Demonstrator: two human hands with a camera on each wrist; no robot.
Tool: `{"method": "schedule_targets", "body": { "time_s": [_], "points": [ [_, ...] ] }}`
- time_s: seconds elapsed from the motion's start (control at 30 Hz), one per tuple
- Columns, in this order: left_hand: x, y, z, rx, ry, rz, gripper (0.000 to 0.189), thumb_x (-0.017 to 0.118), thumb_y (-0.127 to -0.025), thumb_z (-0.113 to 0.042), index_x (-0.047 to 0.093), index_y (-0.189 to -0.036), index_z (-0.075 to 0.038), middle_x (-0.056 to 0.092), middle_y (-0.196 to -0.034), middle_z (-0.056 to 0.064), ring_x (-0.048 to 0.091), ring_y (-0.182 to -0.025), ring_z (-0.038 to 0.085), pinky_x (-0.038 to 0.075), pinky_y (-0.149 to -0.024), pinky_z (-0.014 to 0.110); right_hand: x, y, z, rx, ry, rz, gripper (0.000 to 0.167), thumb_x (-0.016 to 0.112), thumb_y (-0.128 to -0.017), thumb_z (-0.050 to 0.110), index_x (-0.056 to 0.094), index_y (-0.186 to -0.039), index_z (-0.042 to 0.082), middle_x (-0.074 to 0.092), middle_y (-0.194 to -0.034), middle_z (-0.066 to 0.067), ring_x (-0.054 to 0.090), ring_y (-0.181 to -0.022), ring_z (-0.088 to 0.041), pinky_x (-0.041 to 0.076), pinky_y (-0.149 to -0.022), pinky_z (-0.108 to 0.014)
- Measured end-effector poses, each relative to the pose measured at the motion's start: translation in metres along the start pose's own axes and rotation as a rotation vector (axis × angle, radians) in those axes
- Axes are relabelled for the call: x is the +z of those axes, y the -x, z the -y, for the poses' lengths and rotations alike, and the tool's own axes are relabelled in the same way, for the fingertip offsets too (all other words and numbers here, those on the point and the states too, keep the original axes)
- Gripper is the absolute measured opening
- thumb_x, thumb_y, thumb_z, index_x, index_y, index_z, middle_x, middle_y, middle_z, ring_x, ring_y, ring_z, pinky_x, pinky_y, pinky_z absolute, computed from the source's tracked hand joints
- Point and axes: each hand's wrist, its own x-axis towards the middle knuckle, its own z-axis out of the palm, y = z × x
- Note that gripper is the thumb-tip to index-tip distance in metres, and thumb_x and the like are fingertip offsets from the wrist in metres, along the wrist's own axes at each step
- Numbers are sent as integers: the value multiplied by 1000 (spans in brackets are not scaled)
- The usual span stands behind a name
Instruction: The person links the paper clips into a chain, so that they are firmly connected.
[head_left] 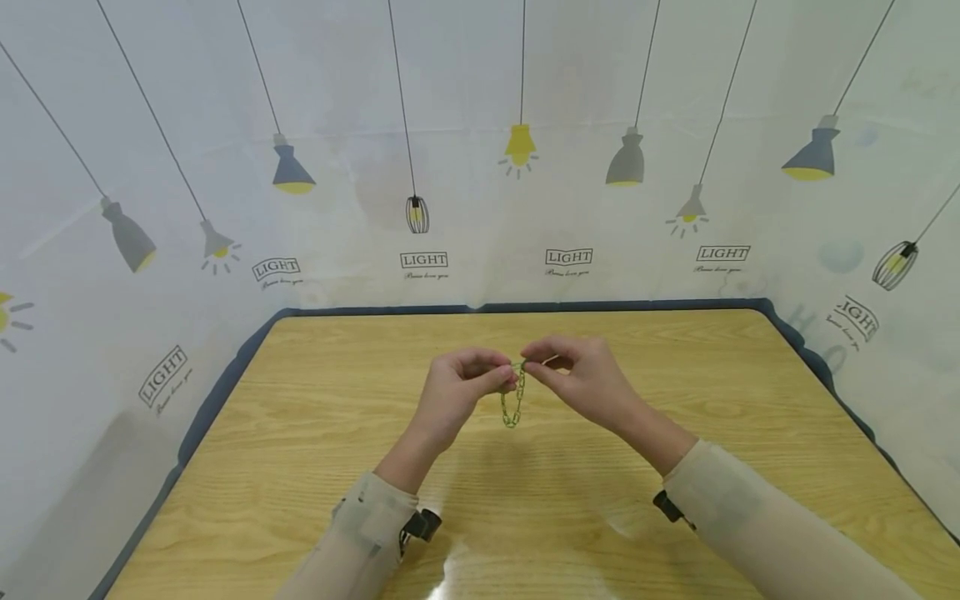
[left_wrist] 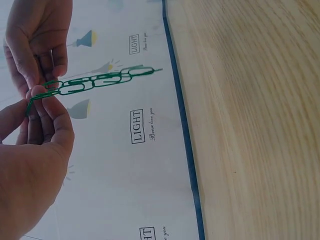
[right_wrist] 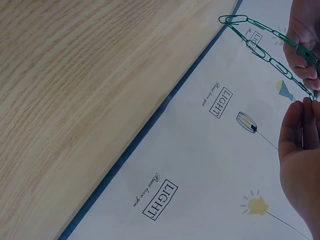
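A chain of green paper clips (head_left: 511, 422) hangs in a loop between my two hands, above the table. My left hand (head_left: 457, 387) pinches one end of it between thumb and fingers. Close beside it, my right hand (head_left: 581, 375) pinches the other end, the fingertips of both hands almost meeting. In the left wrist view the linked paper clips (left_wrist: 95, 81) stretch away from the fingers in two strands. The right wrist view shows the bottom of the loop (right_wrist: 235, 20) hanging free. Fingers hide the clips at the pinched ends.
Beneath my hands lies a wooden table (head_left: 360, 450) with a dark blue edging (head_left: 375, 310) along its far side. A pale wall covering (head_left: 480, 192) printed with lamps and lettering rises behind and at both sides.
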Motion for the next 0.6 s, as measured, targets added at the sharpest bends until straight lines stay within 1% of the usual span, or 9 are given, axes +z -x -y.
{"method": "schedule_targets", "body": {
  "time_s": [0.2, 0.4, 0.6],
  "points": [
    [-1, 0, 0, -9, 4, 7, 21, 70, -103, -9, 73, -117, 6, 77, -98, 1, 77, -93, 11, 63, -95, 33, 0, 0, 1, 7, 21, 1, 13, 76, -98, 7, 79, -111, 4, 82, -105, -9, 80, -95, -23, 66, -83, -33],
    [0, 0, -1, -14, 21, 12, 23, 69, -104, -8, 71, -120, 9, 77, -98, 0, 76, -93, 11, 63, -96, 33, 0, 0, 2, 22, 24, 11, 15, 76, -99, 8, 79, -113, 4, 82, -105, -9, 80, -94, -23, 66, -81, -33],
    [0, 0, 0, -13, 37, 17, 22, 69, -103, -8, 72, -119, 7, 77, -99, 1, 76, -93, 11, 63, -97, 33, 2, 1, 0, 25, 24, 16, 15, 76, -98, 8, 80, -113, 4, 83, -105, -9, 80, -92, -21, 65, -80, -30]
  ]
}}
